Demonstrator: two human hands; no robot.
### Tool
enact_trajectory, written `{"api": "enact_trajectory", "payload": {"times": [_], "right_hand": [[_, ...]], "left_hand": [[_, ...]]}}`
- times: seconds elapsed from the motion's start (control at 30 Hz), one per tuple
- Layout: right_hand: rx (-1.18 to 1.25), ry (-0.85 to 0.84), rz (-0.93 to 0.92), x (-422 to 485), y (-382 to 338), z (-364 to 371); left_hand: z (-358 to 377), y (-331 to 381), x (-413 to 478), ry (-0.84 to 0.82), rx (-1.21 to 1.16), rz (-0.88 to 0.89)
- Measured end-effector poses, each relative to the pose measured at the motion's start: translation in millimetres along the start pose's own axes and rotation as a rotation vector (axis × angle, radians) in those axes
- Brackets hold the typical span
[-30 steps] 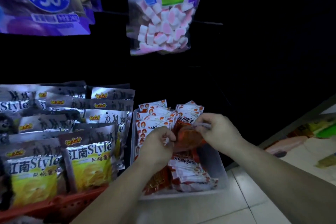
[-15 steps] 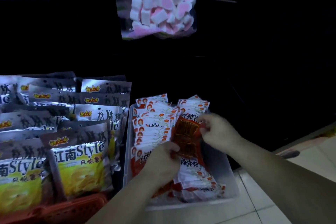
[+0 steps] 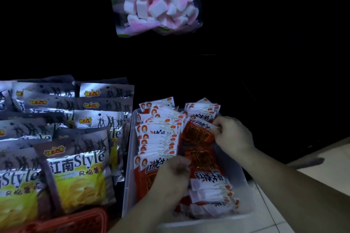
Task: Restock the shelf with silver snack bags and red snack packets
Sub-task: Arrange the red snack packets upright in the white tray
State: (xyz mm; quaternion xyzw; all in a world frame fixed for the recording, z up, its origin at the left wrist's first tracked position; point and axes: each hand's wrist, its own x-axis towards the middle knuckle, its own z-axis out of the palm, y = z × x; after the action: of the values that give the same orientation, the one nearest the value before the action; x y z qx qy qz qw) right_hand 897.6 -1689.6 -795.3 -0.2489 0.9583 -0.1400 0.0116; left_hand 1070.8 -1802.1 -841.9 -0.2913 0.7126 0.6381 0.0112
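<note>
The left grip (image 3: 171, 178) hides the lower red packets (image 3: 157, 138) beneath it. Left of it, silver bags (image 3: 17, 176) run off the edge; above the right grip (image 3: 231, 134) the shelf (image 3: 189, 73) is too dark.

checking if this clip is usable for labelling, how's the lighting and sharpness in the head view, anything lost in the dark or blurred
Head view: dim overall, the shelf back is near black and unreadable; silver snack bags show foil glare on top; the right hand pinching a red snack packet is slightly smeared; the marshmallow bag is soft; print on near packets stays legible.
</note>
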Motion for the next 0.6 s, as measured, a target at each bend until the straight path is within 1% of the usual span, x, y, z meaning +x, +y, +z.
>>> {"api": "enact_trajectory", "payload": {"times": [0.07, 0.13, 0.2, 0.33, 0.43, 0.5, 0.57, 0.6], "right_hand": [[-0.005, 0.016, -0.006, -4, 0, -7], [-0.047, 0.056, -0.054, -8, -2, -18], [-0.072, 0.107, -0.069, -10, -6, -34], [-0.093, 0.116, -0.074, -13, -12, -55], [-0.053, 0.045, -0.082, -18, -14, -46], [-0.020, 0.011, -0.084, -19, -12, -31], [0.058, 0.028, -0.048, -17, -8, -23], [0.084, 0.059, -0.040, -16, -6, -21]], "left_hand": [[-8, 2, 2, -0.019, 0.067, 0.017], [-13, 4, 3, -0.048, 0.104, 0.029], [-16, 6, 2, -0.057, 0.114, 0.038], [-19, 14, -4, -0.026, 0.093, 0.024], [-20, 18, -6, -0.005, 0.097, 0.016], [-21, 16, -4, -0.045, 0.122, 0.015], [-19, 12, -4, -0.110, 0.171, 0.015], [-18, 10, -4, -0.112, 0.190, 0.017]]}}
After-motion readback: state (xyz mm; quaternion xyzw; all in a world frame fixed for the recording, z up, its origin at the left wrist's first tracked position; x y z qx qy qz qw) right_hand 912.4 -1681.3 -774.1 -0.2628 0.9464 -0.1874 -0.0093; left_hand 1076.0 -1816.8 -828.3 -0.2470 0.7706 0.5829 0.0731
